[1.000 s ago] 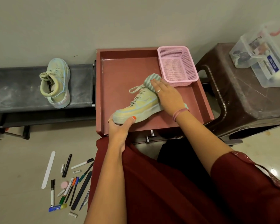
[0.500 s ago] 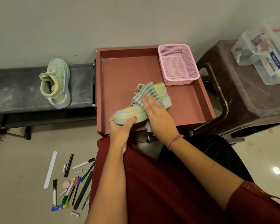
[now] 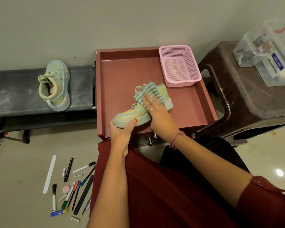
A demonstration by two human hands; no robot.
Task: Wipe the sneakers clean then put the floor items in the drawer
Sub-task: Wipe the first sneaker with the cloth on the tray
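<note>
Head view shows the wiping step in hand: one sneaker (image 3: 141, 107) lies inside the open drawer (image 3: 130, 71), on its floor just in front of the pink basket (image 3: 179, 65). The left hand (image 3: 122, 134) grips its toe, thumb curled over the sole edge. The right hand (image 3: 156, 112) lies flat, fingers nearly straight, pressing a striped cloth (image 3: 146, 91) onto the upper. The second sneaker (image 3: 55, 84) sits on the dark surface (image 3: 15, 89) to the left (whether already wiped, I cannot tell). Next likely calls for finishing the strokes, then gathering the pens and markers (image 3: 71, 190) scattered on the floor.
</note>
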